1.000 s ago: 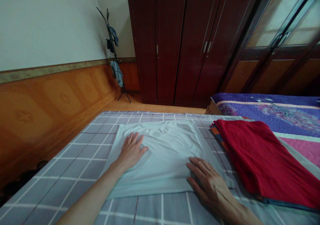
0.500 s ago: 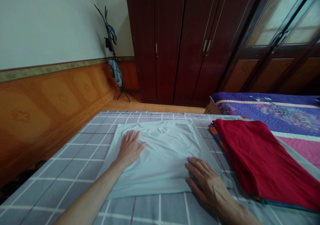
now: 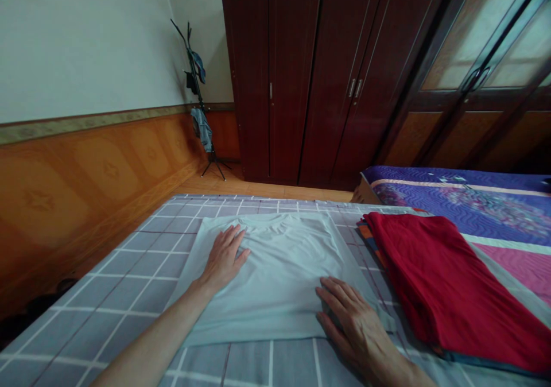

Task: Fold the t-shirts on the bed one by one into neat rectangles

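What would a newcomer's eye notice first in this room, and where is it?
Probably the bright red folded cloth, at the right on the grey checked sheet. Next comes the pale shirt spread flat in the middle, with the left hand on its left side and the right hand at its near right part. Behind, a tall dark-red wardrobe fills the centre.

Person's left hand (image 3: 224,256) is bare, its back fairly smooth, narrowing at the wrist. Left forearm (image 3: 166,329) also bare as far as the lower edge of view; slim and long, broadening toward its near end. Right hand (image 3: 355,321) bare too: slender fingers (image 3: 332,295), back ridged with raised lines, veins or tendons, cannot tell which. Right wrist (image 3: 400,367) bare where the frame cuts it. Fingernails too small to read.
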`<state>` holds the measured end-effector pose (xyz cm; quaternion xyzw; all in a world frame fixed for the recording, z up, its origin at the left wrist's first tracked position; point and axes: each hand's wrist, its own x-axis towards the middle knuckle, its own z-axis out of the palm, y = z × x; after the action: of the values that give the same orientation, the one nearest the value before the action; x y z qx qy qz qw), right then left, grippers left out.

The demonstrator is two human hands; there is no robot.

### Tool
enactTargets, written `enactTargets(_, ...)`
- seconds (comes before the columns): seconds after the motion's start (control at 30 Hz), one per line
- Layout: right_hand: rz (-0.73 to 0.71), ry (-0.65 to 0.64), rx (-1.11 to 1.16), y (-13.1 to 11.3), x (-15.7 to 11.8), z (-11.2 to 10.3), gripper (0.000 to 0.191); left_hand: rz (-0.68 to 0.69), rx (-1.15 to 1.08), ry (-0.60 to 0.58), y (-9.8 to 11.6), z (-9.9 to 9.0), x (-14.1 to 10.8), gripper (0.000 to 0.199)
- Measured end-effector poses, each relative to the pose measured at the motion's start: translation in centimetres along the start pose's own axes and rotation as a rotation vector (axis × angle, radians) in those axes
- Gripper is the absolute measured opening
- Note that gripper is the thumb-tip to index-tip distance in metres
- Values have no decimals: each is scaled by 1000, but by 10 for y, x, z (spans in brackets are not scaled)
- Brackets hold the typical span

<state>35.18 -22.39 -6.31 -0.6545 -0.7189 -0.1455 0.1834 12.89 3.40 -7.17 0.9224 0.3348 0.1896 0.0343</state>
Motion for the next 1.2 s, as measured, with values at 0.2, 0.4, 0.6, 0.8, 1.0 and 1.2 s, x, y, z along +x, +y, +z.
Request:
enactTargets(0.2, 15, -37, 19, -1, 1, -1, 34, 80, -64, -36, 16, -10, -5, 36)
enactTargets(0.4, 150, -78, 203, 12, 5, -11, 32, 725, -167, -239, 97, -34, -17, 31)
enactTargets(0.6, 268, -43, 303, 26, 33, -32, 35, 982, -202, -186, 139, -9, -5, 23)
enactTargets(0.8, 114, -300, 307, 21, 83, -1, 38, 971, -271, -200, 133, -3, -11, 21)
enactTargets(1.0, 185, -318, 24, 65, 130, 43, 48, 891, -319, -215, 128, -5, -13, 28)
enactTargets(1.2, 94, -331, 70, 44, 136, 41, 50, 838, -434, -265, 123, 4, -5, 23)
